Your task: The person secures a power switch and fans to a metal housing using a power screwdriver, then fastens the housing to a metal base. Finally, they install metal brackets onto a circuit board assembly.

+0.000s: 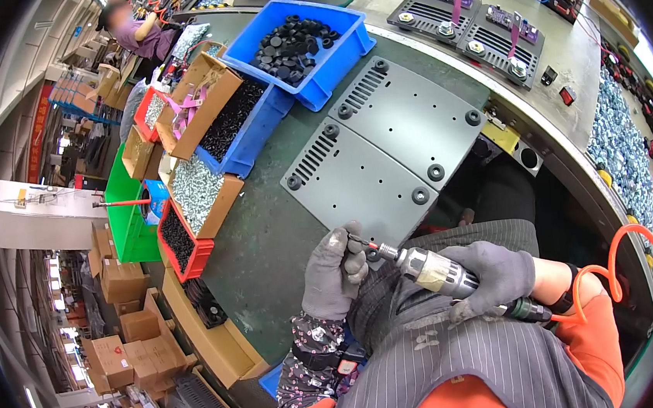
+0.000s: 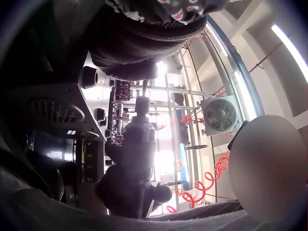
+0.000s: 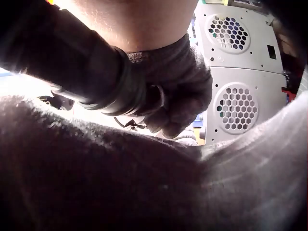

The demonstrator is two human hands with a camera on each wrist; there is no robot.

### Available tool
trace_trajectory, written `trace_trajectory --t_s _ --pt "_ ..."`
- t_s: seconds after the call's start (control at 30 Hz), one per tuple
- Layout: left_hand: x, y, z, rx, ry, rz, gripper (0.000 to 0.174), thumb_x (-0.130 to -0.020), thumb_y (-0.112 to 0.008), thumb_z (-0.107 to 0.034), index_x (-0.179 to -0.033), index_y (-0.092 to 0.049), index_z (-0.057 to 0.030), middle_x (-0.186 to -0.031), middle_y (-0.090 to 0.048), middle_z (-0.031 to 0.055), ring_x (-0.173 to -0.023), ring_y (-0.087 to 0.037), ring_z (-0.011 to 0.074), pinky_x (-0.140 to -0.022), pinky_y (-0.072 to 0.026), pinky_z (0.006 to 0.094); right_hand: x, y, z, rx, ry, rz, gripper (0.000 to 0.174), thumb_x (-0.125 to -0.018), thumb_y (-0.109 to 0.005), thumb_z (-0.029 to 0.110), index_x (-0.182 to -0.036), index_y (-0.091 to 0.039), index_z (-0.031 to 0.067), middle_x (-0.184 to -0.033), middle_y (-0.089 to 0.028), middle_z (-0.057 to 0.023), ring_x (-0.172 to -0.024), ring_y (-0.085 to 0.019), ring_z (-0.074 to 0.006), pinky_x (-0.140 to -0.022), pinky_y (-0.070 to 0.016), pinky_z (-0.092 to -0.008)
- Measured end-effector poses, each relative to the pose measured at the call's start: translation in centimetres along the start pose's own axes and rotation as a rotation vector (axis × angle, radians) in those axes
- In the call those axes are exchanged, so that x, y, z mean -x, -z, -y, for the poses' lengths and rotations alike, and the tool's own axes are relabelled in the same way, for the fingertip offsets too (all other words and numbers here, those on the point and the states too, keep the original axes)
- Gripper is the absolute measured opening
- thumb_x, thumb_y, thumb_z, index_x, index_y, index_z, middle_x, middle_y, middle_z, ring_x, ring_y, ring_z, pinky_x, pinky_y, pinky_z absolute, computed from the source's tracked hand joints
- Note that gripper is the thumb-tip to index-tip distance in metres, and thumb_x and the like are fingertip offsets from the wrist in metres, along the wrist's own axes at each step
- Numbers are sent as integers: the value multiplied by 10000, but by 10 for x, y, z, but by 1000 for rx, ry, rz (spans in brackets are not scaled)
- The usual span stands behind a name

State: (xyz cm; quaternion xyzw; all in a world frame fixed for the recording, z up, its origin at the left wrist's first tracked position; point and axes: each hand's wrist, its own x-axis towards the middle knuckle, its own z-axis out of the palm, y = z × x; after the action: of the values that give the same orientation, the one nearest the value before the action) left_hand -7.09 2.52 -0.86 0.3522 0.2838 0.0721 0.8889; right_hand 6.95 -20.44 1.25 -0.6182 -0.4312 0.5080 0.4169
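The gloved right hand [image 1: 492, 271] grips a pneumatic screwdriver [image 1: 432, 271] around its body, with its bit pointing left. At the tip of the screwdriver bit [image 1: 367, 242], the gloved left hand [image 1: 334, 273] has its fingers curled and pinches the dark end; whether a screw sits there I cannot tell. Just beyond the hands, two grey metal housings [image 1: 405, 131] lie side by side, with round black rubber feet [image 1: 435, 172] at their corners. Their honeycomb vents [image 3: 237, 108] show in the right wrist view. In the left wrist view the screwdriver [image 2: 137, 149] stands below the left hand [image 2: 125, 48].
Left of the housings stand a blue bin [image 1: 359, 38] of black rubber feet, a blue bin [image 1: 247, 145] of dark screws, a cardboard tray [image 1: 222, 205] of silver screws and a red bin [image 1: 203, 254]. An orange coiled hose [image 1: 617, 241] trails right. Circuit-board assemblies [image 1: 502, 41] lie across the rail.
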Motion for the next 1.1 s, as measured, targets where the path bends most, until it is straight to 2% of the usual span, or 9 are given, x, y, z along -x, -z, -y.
trace_trajectory --t_s 0.37,0.43,0.47,0.53,0.67,0.8,0.9,1.0,1.1 --pt "12 7 -11 -530 -178 20 353 -936 -554 -335 -1016 -604 6 -738 -592 28 -557 -525 85 -460 -407 216 -6 -1 11 -94 -72 76 658 -686 -795 375 -1175 -526 27 -874 -635 -133 -790 -634 -238 -722 -503 -340" --pt "25 9 -12 -837 -11 289 487 -907 -558 -440 -1103 -593 5 -807 -640 81 -633 -606 133 -545 -484 248 -6 -3 3 1 44 33 658 -693 -792 370 -1181 -520 24 -882 -636 -132 -795 -636 -234 -720 -503 -335" --pt "28 15 -4 -838 -13 289 487 -907 -558 -440 -1103 -593 5 -807 -640 81 -633 -606 133 -545 -484 248 -5 -2 6 2 45 32 658 -693 -792 370 -1181 -520 24 -882 -636 -132 -795 -636 -234 -720 -503 -335" --pt "28 29 21 -1439 16 240 616 -862 -548 -549 -1183 -567 -23 -886 -663 119 -741 -666 204 -651 -524 300 -2 1 11 -63 -7 46 657 -691 -795 353 -1183 -515 18 -882 -636 -132 -785 -634 -232 -719 -503 -330" --pt "22 32 56 -1762 -143 125 591 -870 -525 -542 -1196 -558 -50 -1014 -646 192 -880 -641 349 -744 -509 414 0 2 2 -76 -10 58 661 -683 -800 338 -1181 -511 13 -875 -633 -127 -780 -628 -224 -721 -502 -331" --pt "-1 51 83 -1922 40 3 523 -896 -518 -483 -1191 -561 -53 -1023 -633 215 -941 -611 366 -787 -493 421 8 1 -9 -107 69 -21 665 -674 -805 311 -1182 -505 2 -851 -623 -111 -755 -615 -208 -709 -501 -330" --pt "-12 55 94 -1447 -206 -54 374 -920 -506 -350 -1136 -601 -61 -981 -637 207 -933 -603 370 -785 -480 413 17 7 -8 -162 75 -52 667 -669 -809 294 -1183 -504 -1 -848 -619 -98 -758 -610 -195 -710 -501 -333" --pt "3 39 82 -1659 -236 25 337 -918 -501 -304 -1129 -616 -68 -996 -638 203 -934 -603 368 -779 -479 408 27 13 -16 -224 58 -65 656 -666 -812 277 -1176 -512 -5 -873 -615 -89 -785 -599 -161 -721 -496 -317" --pt "43 -20 32 -1821 -460 64 290 -863 -572 -315 -914 -619 -33 -807 -626 176 -713 -614 356 -612 -481 425 41 22 -14 -371 151 -149 647 -654 -811 250 -1162 -516 -23 -881 -611 -68 -776 -565 -113 -701 -478 -278"
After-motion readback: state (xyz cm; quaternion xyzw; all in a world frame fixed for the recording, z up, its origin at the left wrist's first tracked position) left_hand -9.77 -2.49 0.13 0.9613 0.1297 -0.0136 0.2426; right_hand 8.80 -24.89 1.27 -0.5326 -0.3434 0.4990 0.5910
